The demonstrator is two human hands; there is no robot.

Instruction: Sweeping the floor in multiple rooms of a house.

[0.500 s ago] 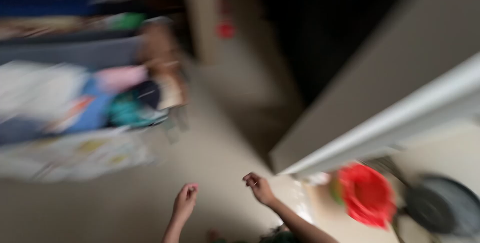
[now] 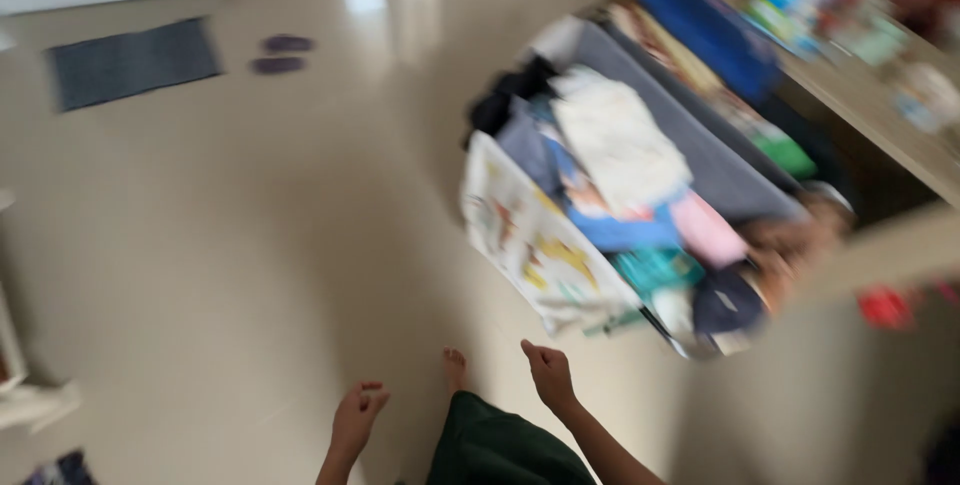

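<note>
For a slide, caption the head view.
Blurred look down: left hand and right hand, both empty, above a pale floor near a heaped clothes bin.

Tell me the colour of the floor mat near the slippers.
Dark grey-blue; the floor mat shows only in the head view, blurred, beside the purple slippers.

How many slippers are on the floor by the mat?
2. Both slippers lie side by side on the floor right of the dark mat: one farther away, one nearer. Blur may hide others.
</note>
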